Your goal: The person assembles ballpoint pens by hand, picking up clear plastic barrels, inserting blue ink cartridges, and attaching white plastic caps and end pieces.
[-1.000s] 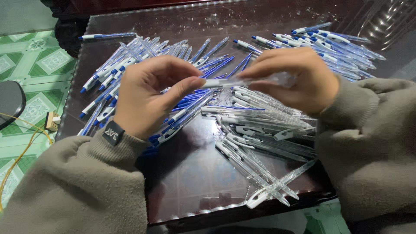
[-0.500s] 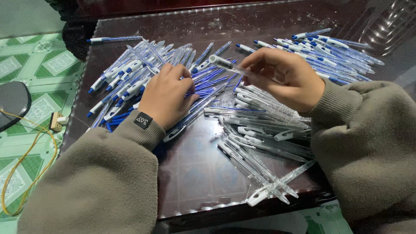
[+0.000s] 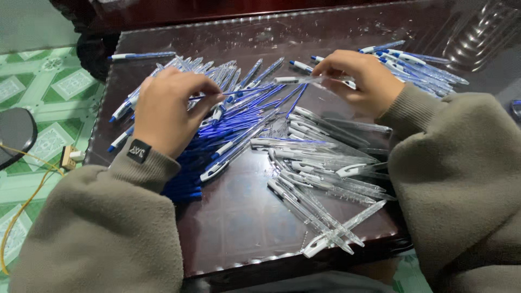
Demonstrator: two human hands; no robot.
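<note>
Two hands: left hand [image 3: 165,111] pinches one refill [image 3: 247,91], right hand [image 3: 361,81] one barrel [image 3: 298,80].

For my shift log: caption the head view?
Left hand picks a blue refill while right hand holds a clear pen barrel.

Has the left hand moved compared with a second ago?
Yes. The left hand has gone left, away from the right hand, onto the pile of blue pens on the table.
</note>
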